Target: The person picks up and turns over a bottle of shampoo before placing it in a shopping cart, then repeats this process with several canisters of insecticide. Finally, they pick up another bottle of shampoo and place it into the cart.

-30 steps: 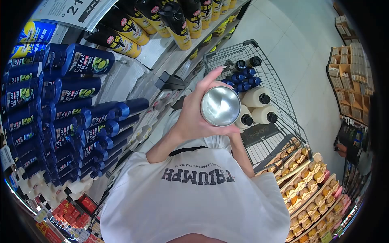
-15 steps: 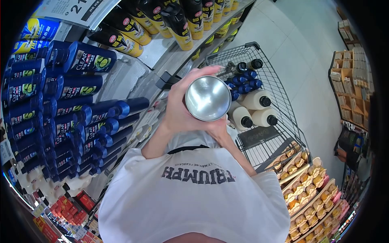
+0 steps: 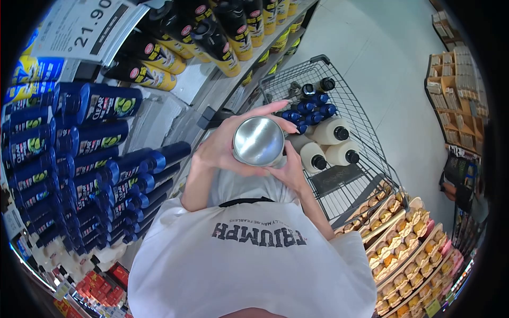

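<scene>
Between my hands is a metal can (image 3: 259, 141), seen end-on with its round, shiny silver end facing up; its side and label are mostly hidden. My left hand (image 3: 214, 146) wraps it from the left, fingers reaching over the far rim and thumb along the near side. On the right, my right hand (image 3: 290, 168) grips the lower side of the can, some of its fingers out of sight underneath. Just beyond the hands, a wire shopping cart (image 3: 366, 124) holds white bottles (image 3: 333, 131) with black caps and several blue-capped bottles (image 3: 313, 108).
Shelves on the left carry rows of blue shampoo bottles (image 3: 108, 103) and black-and-yellow spray cans (image 3: 217, 47). A price sign (image 3: 85, 29) hangs at the upper left. Stacked egg trays (image 3: 403, 249) stand at the lower right, and a wooden rack (image 3: 450, 90) is farther right.
Both hands have lowered the can slightly toward my body and to the left, and it looks smaller. The right hand shows more beside it. The whole view has shifted a little.
</scene>
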`<state>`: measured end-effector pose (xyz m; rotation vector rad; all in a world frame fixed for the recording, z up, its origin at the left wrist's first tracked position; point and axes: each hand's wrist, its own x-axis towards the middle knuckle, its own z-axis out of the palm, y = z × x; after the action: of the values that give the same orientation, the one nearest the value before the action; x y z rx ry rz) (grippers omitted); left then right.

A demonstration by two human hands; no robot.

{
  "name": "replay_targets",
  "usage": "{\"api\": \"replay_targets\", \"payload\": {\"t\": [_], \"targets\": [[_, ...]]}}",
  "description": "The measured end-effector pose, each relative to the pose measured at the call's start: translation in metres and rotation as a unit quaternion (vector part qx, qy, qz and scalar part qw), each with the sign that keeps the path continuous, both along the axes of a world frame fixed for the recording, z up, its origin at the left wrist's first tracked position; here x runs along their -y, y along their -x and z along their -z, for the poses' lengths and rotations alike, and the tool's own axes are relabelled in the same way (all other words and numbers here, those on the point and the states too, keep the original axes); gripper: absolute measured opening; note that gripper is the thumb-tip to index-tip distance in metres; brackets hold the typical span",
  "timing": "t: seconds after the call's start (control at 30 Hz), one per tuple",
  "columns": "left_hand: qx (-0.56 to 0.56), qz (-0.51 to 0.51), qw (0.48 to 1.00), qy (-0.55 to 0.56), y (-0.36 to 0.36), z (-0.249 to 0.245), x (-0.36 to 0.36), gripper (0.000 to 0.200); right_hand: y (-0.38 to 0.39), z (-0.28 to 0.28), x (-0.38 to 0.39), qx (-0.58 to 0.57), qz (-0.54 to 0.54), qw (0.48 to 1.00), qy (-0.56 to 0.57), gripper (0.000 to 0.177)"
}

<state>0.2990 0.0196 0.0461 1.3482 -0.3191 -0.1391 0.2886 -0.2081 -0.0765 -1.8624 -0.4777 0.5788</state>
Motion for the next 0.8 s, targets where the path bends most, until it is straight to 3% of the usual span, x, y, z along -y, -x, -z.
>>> {"api": "replay_targets", "payload": {"t": [0.03, 0.07, 0.17, 0.2, 0.33, 0.43, 0.47, 0.57, 0.6, 0.7, 0.77, 0.8], "targets": [[-0.042, 0.011, 0.999, 0.013, -0.006, 0.002, -0.001, 0.118, 0.0, -0.002, 0.011, 0.004, 0.029, 1.0, 0.001, 0.082], [0.001, 0.032, 0.999, -0.042, -0.018, 0.009, -0.007, 0.11, 0.0, -0.004, 0.022, 0.008, 0.057, 0.998, 0.002, 0.081], [-0.206, -0.012, 0.974, 0.096, -0.04, 0.027, 0.004, 0.101, -0.004, -0.018, 0.061, 0.024, 0.115, 0.991, 0.063, 0.076], [-0.222, -0.007, 0.968, 0.12, -0.048, 0.044, 0.006, 0.09, -0.01, -0.024, 0.075, 0.01, 0.122, 0.989, 0.084, 0.075], [-0.346, -0.045, 0.932, 0.1, -0.069, 0.114, 0.024, 0.078, -0.045, -0.054, 0.104, 0.008, 0.164, 0.978, 0.126, 0.068], [-0.235, -0.06, 0.965, -0.097, -0.072, 0.157, 0.043, 0.073, -0.083, -0.075, 0.107, 0.019, 0.181, 0.968, 0.175, 0.065], [-0.166, -0.063, 0.92, -0.35, -0.067, 0.16, 0.044, 0.074, -0.098, -0.077, 0.107, 0.055, 0.176, 0.963, 0.194, 0.065], [-0.102, -0.083, 0.813, -0.567, -0.03, 0.268, 0.057, 0.076, -0.154, -0.093, 0.094, 0.156, 0.124, 0.943, 0.267, 0.065], [-0.096, -0.053, 0.791, -0.602, -0.023, 0.291, 0.06, 0.073, -0.173, -0.098, 0.087, 0.178, 0.102, 0.935, 0.289, 0.065], [-0.087, -0.104, 0.857, -0.497, 0.003, 0.321, 0.062, 0.067, -0.222, -0.098, 0.06, 0.242, 0.015, 0.879, 0.411, 0.063], [-0.08, -0.111, 0.84, -0.525, 0.006, 0.322, 0.06, 0.064, -0.247, -0.092, 0.035, 0.264, -0.054, 0.81, 0.52, 0.06], [-0.091, -0.108, 0.837, -0.528, 0.006, 0.323, 0.06, 0.063, -0.26, -0.082, 0.027, 0.267, -0.079, 0.804, 0.525, 0.059]]}}
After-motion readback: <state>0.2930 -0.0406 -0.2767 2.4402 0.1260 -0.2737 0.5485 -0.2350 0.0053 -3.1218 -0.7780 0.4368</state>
